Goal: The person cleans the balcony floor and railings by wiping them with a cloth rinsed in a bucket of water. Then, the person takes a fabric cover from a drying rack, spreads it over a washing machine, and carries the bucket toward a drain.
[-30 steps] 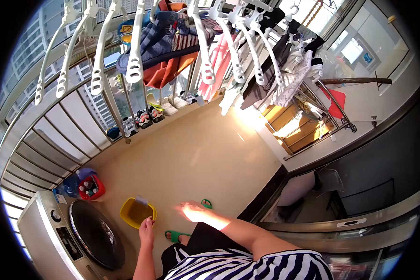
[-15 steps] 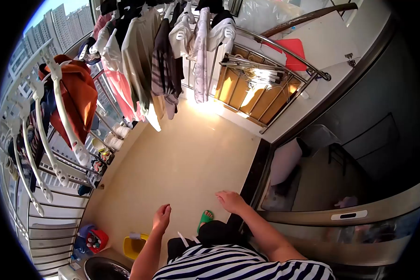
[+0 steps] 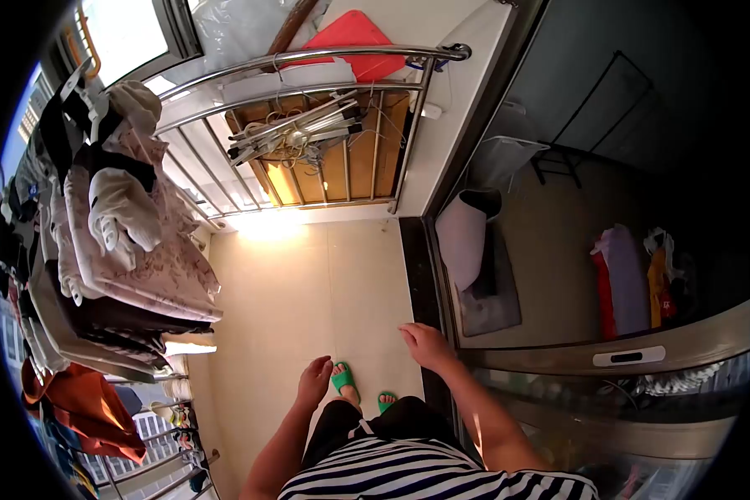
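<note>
My left hand hangs over the tiled floor, left of my body, near a green slipper on my foot. Its fingers look curled, and what is inside them cannot be made out. My right hand is in the air beside the dark door sill, with its fingers partly spread and nothing visible in it. Neither hand touches the clothes hanging at the left. A second green slipper shows below, between the hands.
Metal railings cross the far end, with a bundle of hangers on them and a red board behind. A sliding door stands at the right; beyond it are a grey mat and hanging clothes.
The view has turned to the right. Hanging clothes now lie further left, the railings look nearer, and the yellow and red containers are out of sight. Both slippers now show.
</note>
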{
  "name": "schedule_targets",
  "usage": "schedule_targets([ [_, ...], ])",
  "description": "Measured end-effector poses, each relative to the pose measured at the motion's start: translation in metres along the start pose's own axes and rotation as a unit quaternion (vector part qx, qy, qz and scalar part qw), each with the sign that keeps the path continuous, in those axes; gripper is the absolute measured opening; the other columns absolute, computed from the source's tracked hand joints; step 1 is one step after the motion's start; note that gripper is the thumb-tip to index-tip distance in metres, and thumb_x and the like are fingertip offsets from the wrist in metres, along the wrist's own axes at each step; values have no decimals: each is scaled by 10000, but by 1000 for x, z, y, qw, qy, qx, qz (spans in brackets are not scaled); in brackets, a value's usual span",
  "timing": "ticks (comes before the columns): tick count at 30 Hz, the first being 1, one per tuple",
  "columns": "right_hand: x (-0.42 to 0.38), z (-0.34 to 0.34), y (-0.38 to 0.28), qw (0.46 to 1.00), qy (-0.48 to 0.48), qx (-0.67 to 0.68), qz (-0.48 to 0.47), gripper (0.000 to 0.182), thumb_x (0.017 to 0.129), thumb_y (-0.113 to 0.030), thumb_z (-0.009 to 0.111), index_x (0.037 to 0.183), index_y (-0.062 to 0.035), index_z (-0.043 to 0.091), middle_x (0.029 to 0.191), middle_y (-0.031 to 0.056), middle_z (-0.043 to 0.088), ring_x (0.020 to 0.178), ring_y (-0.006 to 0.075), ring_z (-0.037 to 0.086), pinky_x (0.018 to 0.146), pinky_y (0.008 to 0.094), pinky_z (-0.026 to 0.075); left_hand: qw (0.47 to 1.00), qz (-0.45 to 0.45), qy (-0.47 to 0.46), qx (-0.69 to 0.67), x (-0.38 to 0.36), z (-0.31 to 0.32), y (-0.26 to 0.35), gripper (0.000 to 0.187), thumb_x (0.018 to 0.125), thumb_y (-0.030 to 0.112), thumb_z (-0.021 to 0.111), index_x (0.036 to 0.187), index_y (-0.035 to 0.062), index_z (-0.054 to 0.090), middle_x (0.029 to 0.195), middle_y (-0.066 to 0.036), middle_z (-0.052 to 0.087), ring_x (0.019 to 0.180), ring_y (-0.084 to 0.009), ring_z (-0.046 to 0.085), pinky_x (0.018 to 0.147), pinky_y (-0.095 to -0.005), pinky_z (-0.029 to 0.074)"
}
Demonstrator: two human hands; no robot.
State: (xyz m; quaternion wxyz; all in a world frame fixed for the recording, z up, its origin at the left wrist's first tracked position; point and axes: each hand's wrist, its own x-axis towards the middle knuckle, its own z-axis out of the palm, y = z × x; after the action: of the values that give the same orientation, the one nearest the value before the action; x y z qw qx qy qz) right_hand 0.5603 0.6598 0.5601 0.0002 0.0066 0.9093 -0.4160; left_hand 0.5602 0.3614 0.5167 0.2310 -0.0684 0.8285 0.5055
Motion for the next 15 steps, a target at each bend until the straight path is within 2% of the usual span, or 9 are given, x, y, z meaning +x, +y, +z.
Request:
schedule_targets([
  [3,6,-14,-6,991,113,41,65,227,916,-197,520,1028,-35,634,977,153,658,900,337,629,766,387,510,996,22,-62,63,73,-4,31,374,921,292,551,1153,3,600,1066,-136,653,1024,-208,605,895,-315,459],
  [4,4,-20,-9,986,143,57,70,210,910,-175,538,1021,-26,636,972,160,659,903,335,631,761,366,513,991,40,-74,100,88,-4,51,398,914,321,537,1150,7,602,1066,-162,652,1022,-247,614,890,-341,464],
  [5,2,-26,-7,985,145,39,82,207,912,-165,537,1029,-23,633,952,161,662,884,333,635,755,358,515,985,59,-85,136,104,-2,66,422,907,350,522,1148,12,603,1065,-188,652,1021,-287,623,885,-368,469],
  [8,-8,-33,18,969,185,88,139,201,914,-160,536,1032,-28,631,915,157,668,851,314,649,741,356,519,973,115,-134,146,149,13,96,432,902,367,518,1149,22,603,1048,-190,654,1007,-299,623,876,-377,471],
  [9,-11,-35,24,957,209,104,170,210,930,-160,523,1050,-19,623,919,156,668,833,272,661,724,342,528,967,139,-145,159,159,19,109,431,902,367,517,1148,24,603,1044,-190,655,1003,-301,624,871,-376,473],
  [10,-16,-36,29,944,232,120,200,220,946,-159,510,1067,-10,616,922,155,669,816,230,674,707,327,537,966,148,-143,159,168,25,120,429,901,373,519,1142,28,606,1032,-183,659,989,-301,626,864,-381,475],
  [15,-9,-70,73,917,298,123,236,220,949,-162,504,1069,-13,613,878,147,679,746,214,684,674,319,548,950,155,-210,172,224,87,169,414,892,365,544,1156,52,604,1012,-171,666,978,-294,630,854,-384,479],
])
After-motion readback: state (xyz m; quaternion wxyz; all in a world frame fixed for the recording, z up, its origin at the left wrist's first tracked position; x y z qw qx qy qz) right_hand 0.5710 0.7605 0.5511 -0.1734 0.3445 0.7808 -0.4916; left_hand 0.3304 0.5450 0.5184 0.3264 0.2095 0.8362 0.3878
